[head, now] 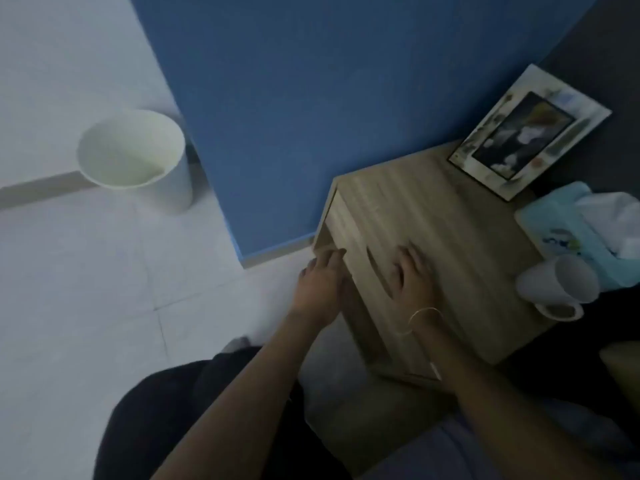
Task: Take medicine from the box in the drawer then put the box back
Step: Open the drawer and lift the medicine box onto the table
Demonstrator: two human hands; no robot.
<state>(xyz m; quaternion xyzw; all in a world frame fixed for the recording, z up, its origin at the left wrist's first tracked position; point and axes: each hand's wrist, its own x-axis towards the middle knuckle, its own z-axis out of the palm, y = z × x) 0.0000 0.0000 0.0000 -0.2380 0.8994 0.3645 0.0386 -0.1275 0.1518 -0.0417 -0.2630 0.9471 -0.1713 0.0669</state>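
Observation:
A light wooden bedside cabinet stands against the blue wall. Its drawer front faces left and looks closed; no medicine box is in view. My left hand reaches to the drawer's upper edge, fingertips touching the front, fingers slightly curled and holding nothing. My right hand lies flat, fingers spread, on the cabinet top near its front edge. A thin bracelet circles the right wrist.
On the cabinet top stand a picture frame, a pale blue tissue pack and a white mug lying on its side. A white bin stands on the tiled floor at left. My dark-clothed knee is below.

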